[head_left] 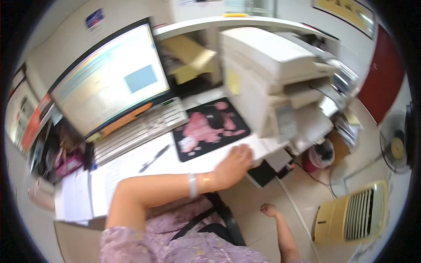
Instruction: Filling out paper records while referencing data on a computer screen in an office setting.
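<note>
My left hand [234,163] is at the desk's front edge, just below the black mouse pad [206,149] with its pink pattern. Its fingers are bent and blurred, and whatever lies under them is hidden. A pale band circles that wrist, and a ring shows on one finger. On the pad sits a black mouse [214,118], apart from the hand. My right hand [269,210] hangs low over the floor at my side, its fingers curled with nothing visible in them. A dark pen [154,158] lies on white paper left of the pad.
A monitor [114,79] stands behind a white keyboard [142,129]. At the right of the desk is a bulky printer [267,74], with a red bin [319,157] below it. A yellow air cooler [351,215] and a fan [397,142] stand on the right. Chair [226,219] beneath me.
</note>
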`<action>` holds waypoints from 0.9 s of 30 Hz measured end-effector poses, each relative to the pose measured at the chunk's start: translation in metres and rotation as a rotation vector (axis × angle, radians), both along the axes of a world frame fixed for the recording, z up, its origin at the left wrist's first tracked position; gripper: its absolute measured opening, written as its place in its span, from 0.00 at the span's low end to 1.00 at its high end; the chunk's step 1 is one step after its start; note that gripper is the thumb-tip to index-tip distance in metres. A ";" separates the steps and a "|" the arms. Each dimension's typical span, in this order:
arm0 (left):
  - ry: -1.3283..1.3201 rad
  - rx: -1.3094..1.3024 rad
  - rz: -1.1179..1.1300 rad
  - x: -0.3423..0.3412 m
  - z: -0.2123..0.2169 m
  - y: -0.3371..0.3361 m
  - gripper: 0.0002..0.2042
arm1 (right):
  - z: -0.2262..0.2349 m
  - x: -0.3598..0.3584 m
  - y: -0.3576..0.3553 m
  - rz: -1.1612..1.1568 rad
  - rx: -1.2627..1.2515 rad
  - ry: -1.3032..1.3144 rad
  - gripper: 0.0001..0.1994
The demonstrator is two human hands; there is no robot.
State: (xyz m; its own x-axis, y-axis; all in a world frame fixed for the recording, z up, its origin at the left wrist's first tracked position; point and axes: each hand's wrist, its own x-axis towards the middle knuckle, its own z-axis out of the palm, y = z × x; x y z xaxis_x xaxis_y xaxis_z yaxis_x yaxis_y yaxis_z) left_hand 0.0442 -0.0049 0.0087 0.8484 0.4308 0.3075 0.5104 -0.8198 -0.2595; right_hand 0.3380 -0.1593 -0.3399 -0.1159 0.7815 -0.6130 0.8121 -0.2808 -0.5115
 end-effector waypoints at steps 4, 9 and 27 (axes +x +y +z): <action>-0.057 0.019 0.126 -0.019 -0.016 -0.007 0.28 | 0.125 -0.041 0.063 0.272 0.252 -0.020 0.17; -0.099 -0.060 0.019 -0.018 -0.018 0.010 0.33 | 0.327 -0.064 0.088 0.338 0.217 -0.080 0.17; -0.114 -0.634 0.150 -0.321 0.105 -0.097 0.07 | 0.447 -0.378 0.204 1.086 0.701 0.091 0.19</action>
State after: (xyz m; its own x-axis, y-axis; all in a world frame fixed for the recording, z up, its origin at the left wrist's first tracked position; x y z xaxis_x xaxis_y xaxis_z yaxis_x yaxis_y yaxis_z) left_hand -0.2768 -0.1020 0.1134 0.7421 0.6691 0.0402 0.6268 -0.7139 0.3123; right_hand -0.0402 0.0451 0.1071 -0.9090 0.4108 -0.0703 0.4085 0.8447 -0.3459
